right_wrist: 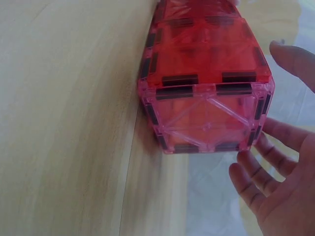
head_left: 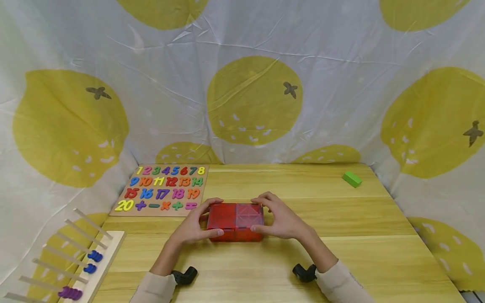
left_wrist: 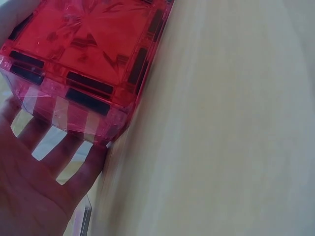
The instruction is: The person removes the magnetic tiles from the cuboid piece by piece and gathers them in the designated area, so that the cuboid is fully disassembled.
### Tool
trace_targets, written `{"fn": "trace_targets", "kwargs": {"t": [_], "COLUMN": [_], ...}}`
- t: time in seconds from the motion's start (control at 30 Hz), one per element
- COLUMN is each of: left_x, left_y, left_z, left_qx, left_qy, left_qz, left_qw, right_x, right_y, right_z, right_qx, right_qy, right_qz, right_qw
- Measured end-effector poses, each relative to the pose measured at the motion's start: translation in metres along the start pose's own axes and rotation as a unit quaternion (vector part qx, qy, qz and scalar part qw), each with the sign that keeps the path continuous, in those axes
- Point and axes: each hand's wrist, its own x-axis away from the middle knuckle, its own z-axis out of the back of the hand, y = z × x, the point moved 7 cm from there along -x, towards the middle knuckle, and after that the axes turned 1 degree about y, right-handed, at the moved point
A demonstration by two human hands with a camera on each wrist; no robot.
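Observation:
A low red box built of see-through magnetic tiles [head_left: 221, 215] sits on the wooden table in front of me, its right top tile paler than the left. My left hand [head_left: 193, 225] grips its left end, thumb along the near face and fingers round the far side. In the left wrist view, the fingers [left_wrist: 81, 169] reach the edge of the clear pink end panel. At the right end is my right hand [head_left: 280, 216], fingers spread. The right wrist view shows its thumb [right_wrist: 295, 61] apart from the box and its fingertips close to the end panel [right_wrist: 206, 123].
Behind the left hand lies a number board [head_left: 159, 187] with coloured numerals and signs. A wooden peg rack [head_left: 110, 252] with blue and purple beads stands at the left edge. Far right is a green block [head_left: 352, 179]. A lemon-print cloth [head_left: 333, 84] hangs around the table.

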Motion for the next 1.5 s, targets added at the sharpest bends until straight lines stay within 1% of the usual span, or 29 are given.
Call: {"fn": "trace_targets", "kwargs": {"t": [0.23, 0.47, 0.53, 0.77, 1.03, 1.2, 1.5], "left_x": [-0.001, -0.001, -0.002, -0.003, -0.002, -0.002, -0.002], "left_y": [0.000, -0.002, -0.003, -0.004, -0.002, -0.002, 0.001], "left_z": [0.000, 0.000, 0.000, -0.001, 0.001, 0.001, 0.000], "left_qx": [0.008, 0.017, 0.017, 0.010, 0.006, -0.001, 0.006], "left_qy": [-0.001, 0.001, 0.002, 0.005, 0.006, 0.007, 0.008], "left_qz": [0.006, 0.007, 0.007, 0.008, 0.001, 0.004, 0.009], "left_qw": [0.9999, 0.9998, 0.9998, 0.9999, 1.0000, 1.0000, 0.9999], "right_x": [-0.005, -0.013, -0.017, -0.022, -0.024, -0.025, -0.026], "right_y": [0.000, -0.002, -0.004, -0.006, -0.005, -0.007, -0.013], "right_z": [-0.003, -0.004, -0.003, -0.002, -0.003, -0.002, 0.001], "right_qx": [0.018, 0.041, 0.048, 0.064, 0.056, 0.056, 0.046], "right_qy": [-0.018, -0.055, -0.060, -0.061, -0.059, -0.061, -0.060], "right_qz": [0.007, 0.000, 0.002, -0.004, -0.009, -0.008, -0.002], "right_qw": [0.9997, 0.9977, 0.9970, 0.9961, 0.9967, 0.9965, 0.9971]}}
